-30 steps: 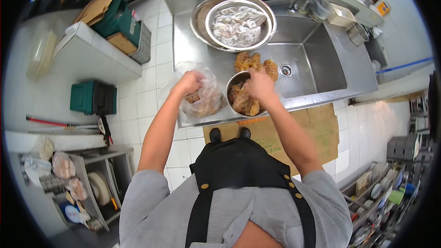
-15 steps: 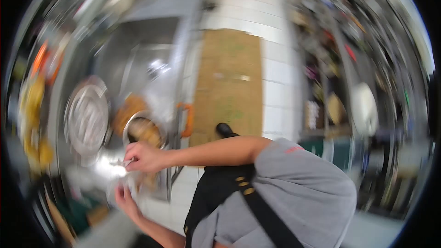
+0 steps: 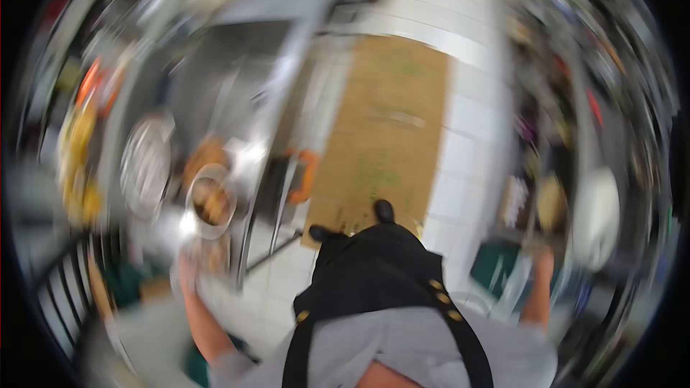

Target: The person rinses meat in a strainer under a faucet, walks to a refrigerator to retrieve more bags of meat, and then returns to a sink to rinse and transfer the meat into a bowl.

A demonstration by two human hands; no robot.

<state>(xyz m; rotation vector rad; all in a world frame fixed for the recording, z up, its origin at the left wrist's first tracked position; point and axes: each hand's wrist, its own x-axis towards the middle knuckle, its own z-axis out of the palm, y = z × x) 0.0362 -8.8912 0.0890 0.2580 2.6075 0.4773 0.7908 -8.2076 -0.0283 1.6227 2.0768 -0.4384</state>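
Note:
My left hand (image 3: 188, 271) is at the near end of the steel counter, just below a round bowl (image 3: 228, 210) holding brown and orange-yellow pieces. Something pale and translucent, perhaps a plastic bag, lies beside it; blur hides whether the fingers grip it. Out to the far right, my right hand (image 3: 543, 264) reaches down by the shelving, near a dark green box (image 3: 494, 267). A translucent strip (image 3: 514, 282) shows next to that hand, and its fingers are smeared by motion.
Left of the bowl stands a round pale basin (image 3: 146, 167), with an orange-brown item (image 3: 205, 156) behind the bowl. A steel sink (image 3: 237, 65) lies beyond. Flattened cardboard (image 3: 392, 122) covers the floor tiles. On the right shelving is a white oval container (image 3: 596, 215).
My right hand has left the counter by the bowl and swung far right to the shelving. My left hand stays at the counter. My body has turned, and both shoes now show.

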